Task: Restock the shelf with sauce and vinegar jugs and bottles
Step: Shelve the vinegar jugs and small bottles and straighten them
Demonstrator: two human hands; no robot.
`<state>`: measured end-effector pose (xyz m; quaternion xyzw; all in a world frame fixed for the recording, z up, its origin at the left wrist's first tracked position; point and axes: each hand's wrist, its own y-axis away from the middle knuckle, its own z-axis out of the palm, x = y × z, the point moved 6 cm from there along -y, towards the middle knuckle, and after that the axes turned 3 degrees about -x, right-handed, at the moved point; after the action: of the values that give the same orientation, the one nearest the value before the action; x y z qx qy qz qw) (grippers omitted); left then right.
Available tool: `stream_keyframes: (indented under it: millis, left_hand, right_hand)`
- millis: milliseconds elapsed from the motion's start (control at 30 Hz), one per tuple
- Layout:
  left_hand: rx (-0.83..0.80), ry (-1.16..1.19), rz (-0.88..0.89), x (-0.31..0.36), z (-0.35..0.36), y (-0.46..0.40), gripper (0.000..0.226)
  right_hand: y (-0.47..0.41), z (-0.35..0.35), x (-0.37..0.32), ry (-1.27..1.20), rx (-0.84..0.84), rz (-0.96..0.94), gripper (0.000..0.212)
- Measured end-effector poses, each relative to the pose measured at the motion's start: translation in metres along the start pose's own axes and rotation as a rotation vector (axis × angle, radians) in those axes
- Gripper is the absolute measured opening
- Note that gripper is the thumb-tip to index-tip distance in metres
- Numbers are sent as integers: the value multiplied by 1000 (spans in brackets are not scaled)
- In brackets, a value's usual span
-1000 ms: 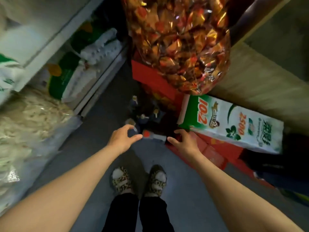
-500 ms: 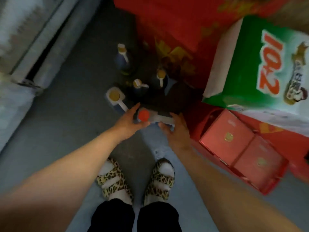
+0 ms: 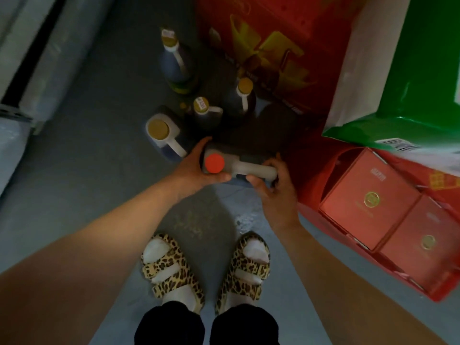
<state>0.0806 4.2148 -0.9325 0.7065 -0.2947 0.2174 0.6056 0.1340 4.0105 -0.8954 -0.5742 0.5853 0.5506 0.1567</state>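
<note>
Red-capped jug (image 3: 239, 160) stands on the grey floor (image 3: 99, 185) at frame centre, between both hands and directly above the feet in the picture. Its body is dark; a pale handle (image 3: 256, 170) runs rightward from the red cap (image 3: 214, 163). The left hand (image 3: 199, 168) cups the jug's left side, fingers curled around the shoulder beside the cap, thumb along the lower edge. The right hand (image 3: 276, 180) grips the right end of the handle, fingers wrapped around it.

Four more containers stand on the floor above and left of the held jug:
- a yellow-capped jug (image 3: 163, 135) with a white handle, just beside the left hand;
- a dark bottle (image 3: 206, 113) with a labelled yellow cap, above the held jug;
- a second dark bottle (image 3: 242, 98), upper right of it;
- a tall bottle (image 3: 175, 63), farthest up the frame.

A red carton (image 3: 273, 46) fills the upper centre. A green-and-white sack (image 3: 410, 70) lies at upper right. Red gift boxes (image 3: 373, 202) sit at right. Leopard-print sandals (image 3: 206, 267) appear at lower centre.
</note>
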Motion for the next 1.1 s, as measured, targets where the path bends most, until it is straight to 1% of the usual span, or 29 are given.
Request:
stream_keyframes:
  millis: [133,167,233,267,300,333,400,467,533,600,667,700,800,933,1000,1067,1100]
  left_hand:
    - [-21,22,-4,2,-2,1,106]
    - [-32,12,-7,3,-2,2,102]
    - [-27,-32,-5,6,-7,9,83]
    - [-31,-57,-14,7,-8,16,74]
    - [-45,-68,-25,8,-9,24,69]
    - [-68,-57,-38,9,-9,34,72]
    - [-103,15,-85,9,-9,58,88]
    - [-103,72,-127,13,-12,86,95]
    - [-81,102,-167,23,-18,116,92]
    - [-42,127,-193,37,-25,147,76]
    - [13,86,-190,56,-37,176,60]
    - [31,54,-188,68,-44,192,58]
    - [63,-3,-174,112,-71,235,65]
    - [128,-91,-138,180,-113,293,77]
    - [180,-132,-106,216,-138,325,72]
    - [224,-140,-65,255,-163,358,60]
    - [250,-130,-44,275,-175,376,57]
  right_hand:
    - [2,-4,-6,36,19,48,31]
    - [3,-6,-8,54,29,57,31]
    - [6,-7,-14,87,33,62,32]
    - [8,-8,-18,127,24,65,33]
    - [12,-9,-22,180,9,69,36]
    - [18,-10,-27,226,-6,72,39]
    - [32,-15,-40,294,-31,67,41]
    - [48,-19,-58,346,-58,56,38]
    - [65,-24,-78,328,-105,91,33]
    - [83,-30,-102,317,-144,125,35]
    - [97,-37,-134,344,-167,115,40]
    - [104,-41,-153,356,-175,106,41]
    - [118,-55,-217,404,-200,67,44]
    - [139,-76,-317,506,-192,-25,65]
    - [150,-84,-376,550,-181,-102,74]
    - [162,-91,-438,591,-175,-183,77]
    - [169,-96,-468,604,-167,-220,77]
